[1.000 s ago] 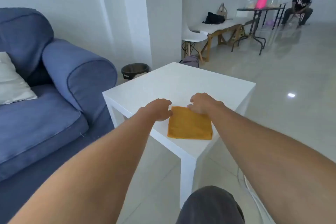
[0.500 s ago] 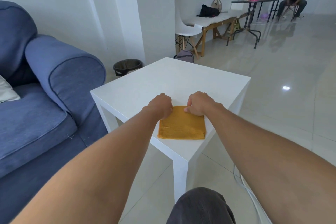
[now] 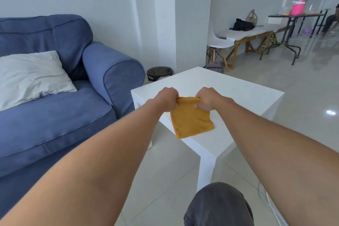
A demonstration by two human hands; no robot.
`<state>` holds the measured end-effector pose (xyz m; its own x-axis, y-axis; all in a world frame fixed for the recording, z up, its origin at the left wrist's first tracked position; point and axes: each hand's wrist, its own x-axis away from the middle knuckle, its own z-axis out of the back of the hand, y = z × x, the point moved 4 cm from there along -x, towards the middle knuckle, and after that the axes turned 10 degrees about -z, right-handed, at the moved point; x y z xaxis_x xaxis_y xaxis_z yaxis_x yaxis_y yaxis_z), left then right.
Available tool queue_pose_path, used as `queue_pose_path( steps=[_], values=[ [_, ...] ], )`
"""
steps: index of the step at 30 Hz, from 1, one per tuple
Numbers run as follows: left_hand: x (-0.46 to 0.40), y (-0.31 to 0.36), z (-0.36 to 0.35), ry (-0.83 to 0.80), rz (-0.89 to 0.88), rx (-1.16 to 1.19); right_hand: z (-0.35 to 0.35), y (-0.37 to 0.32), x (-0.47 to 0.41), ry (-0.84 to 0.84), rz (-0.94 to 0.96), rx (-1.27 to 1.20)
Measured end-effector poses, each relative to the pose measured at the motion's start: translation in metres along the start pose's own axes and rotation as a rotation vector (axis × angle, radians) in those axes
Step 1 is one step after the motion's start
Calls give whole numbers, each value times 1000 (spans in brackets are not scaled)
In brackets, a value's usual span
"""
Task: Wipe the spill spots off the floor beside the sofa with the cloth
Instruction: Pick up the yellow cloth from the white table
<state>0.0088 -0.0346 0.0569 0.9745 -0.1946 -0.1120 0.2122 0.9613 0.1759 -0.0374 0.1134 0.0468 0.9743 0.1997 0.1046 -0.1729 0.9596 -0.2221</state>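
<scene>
Orange cloth [image 3: 192,120] lay folded on the white table [image 3: 238,93] beside the sofa [image 3: 55,115], its far edge pinched up by the left hand [image 3: 167,100] and right hand [image 3: 208,100]. Lifting both corners evenly would probably keep it tidy. Its long axis ran away from the person, slightly skewed.

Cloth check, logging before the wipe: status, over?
Left hand, right hand both pinching cloth far edge. Near edge on white table. Nothing blocking.
</scene>
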Motion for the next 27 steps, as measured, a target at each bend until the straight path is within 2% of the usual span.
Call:
queue_pose_path(
  steps=[6,13,20,27],
  values=[
    [84,-79,40,49,164,-15,-9,-118,26,-15,228,41],
    [243,-207,51,91,517,8,-79,-291,90,-159,525,42],
    [414,-308,10,24,796,36,-205,-436,162,-401,671,62],
    [529,-389,-104,-165,1007,168,-378,-511,201,-622,727,177]
  ],
)
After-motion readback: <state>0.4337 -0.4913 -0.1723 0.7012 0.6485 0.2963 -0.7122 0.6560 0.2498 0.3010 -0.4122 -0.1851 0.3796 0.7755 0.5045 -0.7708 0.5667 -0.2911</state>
